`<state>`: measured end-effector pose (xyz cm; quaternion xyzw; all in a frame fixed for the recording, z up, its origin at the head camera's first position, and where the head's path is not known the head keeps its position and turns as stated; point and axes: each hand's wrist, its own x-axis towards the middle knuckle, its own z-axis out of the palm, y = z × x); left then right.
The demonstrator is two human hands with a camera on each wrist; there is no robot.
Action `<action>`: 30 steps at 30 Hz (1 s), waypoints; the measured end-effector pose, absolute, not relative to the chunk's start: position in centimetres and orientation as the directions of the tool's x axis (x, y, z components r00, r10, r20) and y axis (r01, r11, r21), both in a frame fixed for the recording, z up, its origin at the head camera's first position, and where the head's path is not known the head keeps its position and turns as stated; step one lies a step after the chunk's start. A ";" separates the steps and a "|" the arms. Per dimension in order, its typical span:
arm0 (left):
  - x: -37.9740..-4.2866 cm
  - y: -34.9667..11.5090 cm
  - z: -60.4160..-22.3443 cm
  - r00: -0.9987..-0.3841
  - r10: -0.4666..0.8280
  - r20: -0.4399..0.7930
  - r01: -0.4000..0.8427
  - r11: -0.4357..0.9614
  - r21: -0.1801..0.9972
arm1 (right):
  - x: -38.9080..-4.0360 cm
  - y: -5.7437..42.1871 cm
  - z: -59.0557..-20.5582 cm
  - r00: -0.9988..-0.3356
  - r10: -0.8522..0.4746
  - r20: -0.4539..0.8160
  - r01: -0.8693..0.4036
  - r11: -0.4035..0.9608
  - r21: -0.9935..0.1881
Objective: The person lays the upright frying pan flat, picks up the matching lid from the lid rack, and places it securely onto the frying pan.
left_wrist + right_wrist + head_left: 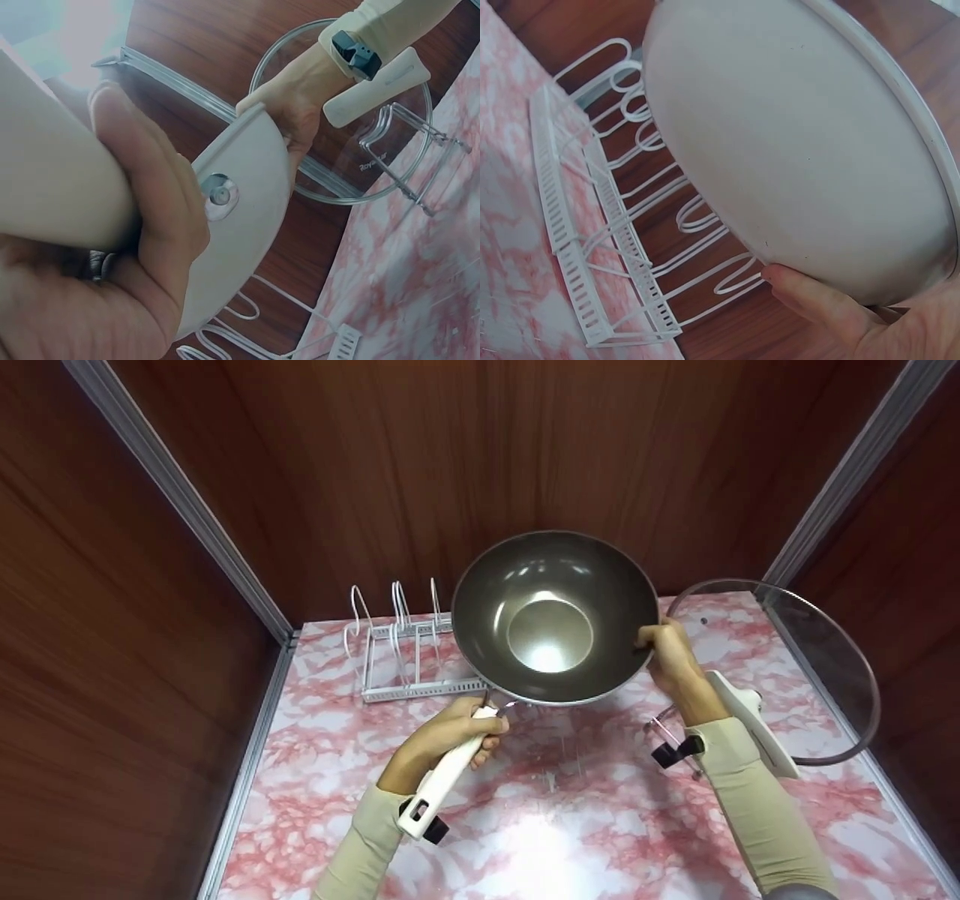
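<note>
Wood-grained walls (555, 457) edged with metal strips (180, 495) enclose your marbled pink-and-white tabletop (315, 825). At the centre is the wok (551, 634), dark within and pale without, held up off the tabletop with its inside turned toward you. Your left hand (454, 727) is wrapped round its white handle (442, 787), close to the pan end; your right hand (671, 652) pinches the far side of the rim, one digit hooked over the inside and another against the pale outer wall, as your right-wrist view shows. Beyond the wok, toward the back and left, stands a white wire rack (424, 690) with upright loops; the wok hides its right end in the head view, and contact between the two cannot be told. Outward to your right, a glass lid (874, 697) with a white grip (754, 724) stands on edge at a small wire stand (409, 157). Judged from this arrangement, your work is partway along: the lid is already propped and the wok is lifted and secured in both hands, while setting it down remains undone.
</note>
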<state>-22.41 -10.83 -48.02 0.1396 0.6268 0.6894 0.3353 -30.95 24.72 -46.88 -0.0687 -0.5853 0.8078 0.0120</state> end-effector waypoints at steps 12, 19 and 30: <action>-22.4 -13.0 -47.3 -0.728 0.658 -0.192 -0.220 0.042 0.975 | -30.7 24.9 -47.0 -0.978 0.147 -0.147 0.091 -0.333 -0.939; -21.9 -13.9 -46.6 -0.750 0.623 -0.223 -0.197 0.111 0.974 | -30.5 25.0 -47.3 -0.972 0.164 -0.169 0.106 -0.334 -0.937; -21.3 -14.5 -46.1 -0.767 0.605 -0.213 -0.106 0.208 0.972 | -30.4 24.9 -47.4 -0.969 0.184 -0.163 0.094 -0.337 -0.937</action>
